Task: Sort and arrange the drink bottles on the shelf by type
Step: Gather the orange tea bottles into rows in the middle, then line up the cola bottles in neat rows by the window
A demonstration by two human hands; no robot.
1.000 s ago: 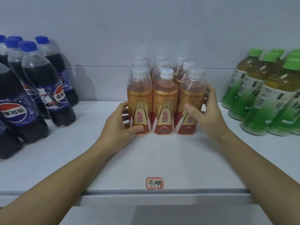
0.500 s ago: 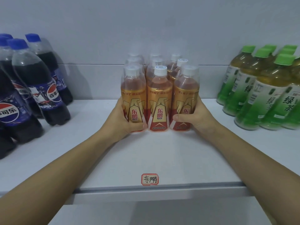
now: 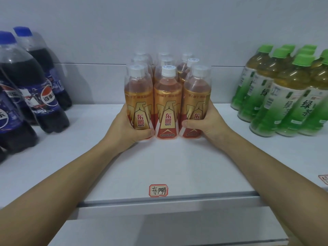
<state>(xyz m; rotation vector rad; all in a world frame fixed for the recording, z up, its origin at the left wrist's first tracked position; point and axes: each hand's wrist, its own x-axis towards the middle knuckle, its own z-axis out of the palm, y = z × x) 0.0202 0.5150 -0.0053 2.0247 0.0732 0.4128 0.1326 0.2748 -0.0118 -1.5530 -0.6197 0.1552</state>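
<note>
A block of several gold-and-red energy drink bottles (image 3: 166,105) with white caps stands in three tight rows at the middle of the white shelf (image 3: 165,162). My left hand (image 3: 126,128) grips the front-left bottle, thumb across its label. My right hand (image 3: 206,124) grips the front-right bottle the same way. Both hands squeeze the block from its two sides. The fingers behind the bottles are hidden.
Dark cola bottles (image 3: 26,96) with blue caps stand at the left. Green tea bottles (image 3: 284,93) with green caps stand at the right. A red-bordered handwritten label (image 3: 158,190) is stuck at the shelf's front edge; another label (image 3: 324,181) shows at the far right.
Both hands have closed in from looser positions to grip the front outer bottles, pressing the block together. The bottles now stand tighter and squarer.
</note>
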